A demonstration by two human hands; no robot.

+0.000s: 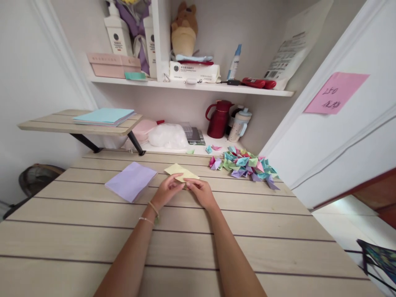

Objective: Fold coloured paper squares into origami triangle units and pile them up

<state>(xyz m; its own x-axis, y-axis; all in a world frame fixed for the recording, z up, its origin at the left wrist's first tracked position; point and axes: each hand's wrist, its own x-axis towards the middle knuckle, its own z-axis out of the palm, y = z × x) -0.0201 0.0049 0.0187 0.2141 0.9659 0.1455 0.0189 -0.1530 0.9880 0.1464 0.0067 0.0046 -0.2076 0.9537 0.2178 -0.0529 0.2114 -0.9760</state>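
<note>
A pale yellow sheet of folded paper (181, 171) is held just above the slatted table, between both hands. My left hand (168, 190) pinches its lower left edge with thumb and fingers. On the lower right edge my right hand (201, 191) has its fingers closed, the fingertips of both hands almost meeting. Part of the paper's near edge is hidden behind the fingers. To the left lies a flat lilac sheet of paper (131, 181). A heap of small folded paper pieces (244, 163) in many colours sits to the right.
A small raised wooden stand (55, 123) carries a stack of light blue paper (104, 116) at the left. Behind the table are a clear plastic bag (168, 136), a dark red jug (220, 119) and a cup (239, 126). A white shelf (229, 87) hangs above.
</note>
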